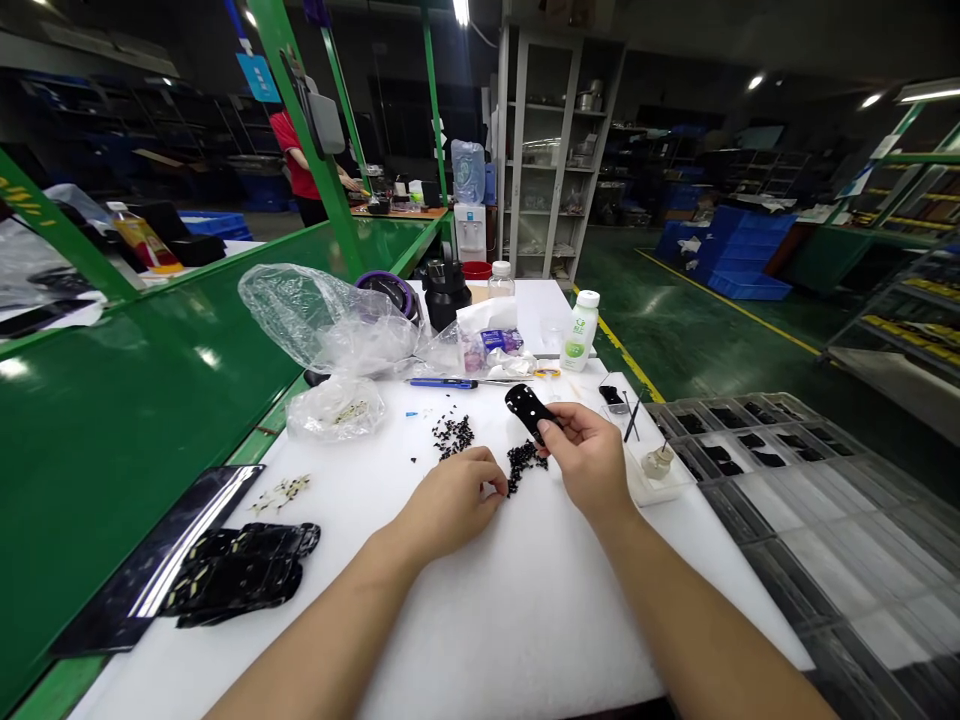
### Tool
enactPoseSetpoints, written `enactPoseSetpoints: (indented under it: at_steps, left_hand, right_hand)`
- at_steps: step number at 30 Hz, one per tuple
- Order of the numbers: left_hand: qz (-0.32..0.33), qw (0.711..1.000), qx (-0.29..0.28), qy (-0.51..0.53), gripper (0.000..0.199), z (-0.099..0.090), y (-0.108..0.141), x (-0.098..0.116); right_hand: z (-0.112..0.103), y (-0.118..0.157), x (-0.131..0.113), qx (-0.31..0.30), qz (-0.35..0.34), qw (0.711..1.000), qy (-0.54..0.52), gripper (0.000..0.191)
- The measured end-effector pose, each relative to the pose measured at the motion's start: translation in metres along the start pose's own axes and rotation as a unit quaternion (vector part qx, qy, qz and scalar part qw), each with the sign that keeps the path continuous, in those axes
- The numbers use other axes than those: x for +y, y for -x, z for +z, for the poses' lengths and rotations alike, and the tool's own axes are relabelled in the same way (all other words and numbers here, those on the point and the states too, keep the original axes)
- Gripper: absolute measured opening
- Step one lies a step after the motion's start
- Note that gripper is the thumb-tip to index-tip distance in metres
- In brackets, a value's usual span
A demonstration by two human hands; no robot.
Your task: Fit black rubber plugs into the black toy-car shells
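Observation:
My right hand (pixel 589 455) grips a flat black part (pixel 529 408) with several small light spots, raised over the white table surface (pixel 480 620). My left hand (pixel 457 500) rests low on the table with fingers curled and fingertips together, beside a pile of tiny black pieces (pixel 523 460); whatever lies between those fingertips is too small to make out. A second scatter of tiny black pieces (pixel 453 436) lies just beyond my left hand.
Stacked black parts (pixel 240 575) and pale small pieces (pixel 282 493) lie at the left. Plastic bags (pixel 337 410), a blue cutter (pixel 442 383), tissues (pixel 491 345) and a white bottle (pixel 580 332) stand farther back. A small jar (pixel 657 462) and compartment trays (pixel 810 510) are right.

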State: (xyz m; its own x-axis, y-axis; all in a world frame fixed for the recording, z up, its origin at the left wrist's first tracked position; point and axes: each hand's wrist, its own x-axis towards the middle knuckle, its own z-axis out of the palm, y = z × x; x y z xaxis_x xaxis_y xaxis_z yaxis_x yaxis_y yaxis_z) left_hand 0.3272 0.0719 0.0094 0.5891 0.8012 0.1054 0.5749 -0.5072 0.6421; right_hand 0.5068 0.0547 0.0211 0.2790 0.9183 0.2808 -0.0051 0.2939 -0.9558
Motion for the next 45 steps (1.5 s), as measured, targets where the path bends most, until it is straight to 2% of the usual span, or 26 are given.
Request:
enactPoseSetpoints:
  at_steps: [6,8,10,13,16,20,24,31,38,45]
  left_hand:
    - [0.034,0.998,-0.007,-0.048,0.018,0.003,0.002,0.002]
    - [0.028,0.999,0.025,-0.018,0.018,-0.002,0.003,0.004]
    - [-0.013,0.995,0.086,0.056,0.016,-0.01,0.004,0.005]
    - [-0.082,0.96,0.175,0.203,0.014,-0.023,0.003,0.002]
    - [-0.116,0.917,0.221,0.311,0.015,-0.032,0.001,0.0]
    - [-0.139,0.874,0.236,0.4,0.019,-0.032,-0.001,0.003]
    - [-0.139,0.84,0.229,0.472,0.031,-0.03,-0.002,0.004]
    - [-0.15,0.868,0.194,0.431,0.027,-0.024,-0.003,0.001]
    - [-0.167,0.88,0.157,0.416,0.027,-0.023,-0.001,0.004]
    - [-0.178,0.882,0.153,0.41,0.027,-0.024,-0.002,0.009]
  right_hand:
    - [0.001,0.001,0.003,-0.026,0.016,0.999,0.017,0.028]
    - [0.001,0.001,0.003,-0.032,0.025,0.999,0.013,0.03]
    - [0.0,0.002,0.003,-0.03,0.033,0.999,0.007,0.03]
    - [-0.001,0.002,0.002,-0.031,0.048,0.998,0.003,0.029]
    - [-0.002,0.004,0.0,-0.051,0.051,0.997,0.018,0.025]
    - [-0.003,0.006,-0.001,-0.079,0.019,0.994,0.074,0.02]
    - [-0.004,0.005,0.002,-0.063,-0.018,0.99,0.122,0.023]
    - [-0.002,0.007,0.002,-0.043,-0.01,0.99,0.133,0.022]
    - [-0.001,0.009,-0.002,-0.048,-0.084,0.975,0.2,0.02]
    - [-0.001,0.009,-0.002,-0.054,-0.086,0.973,0.209,0.02]
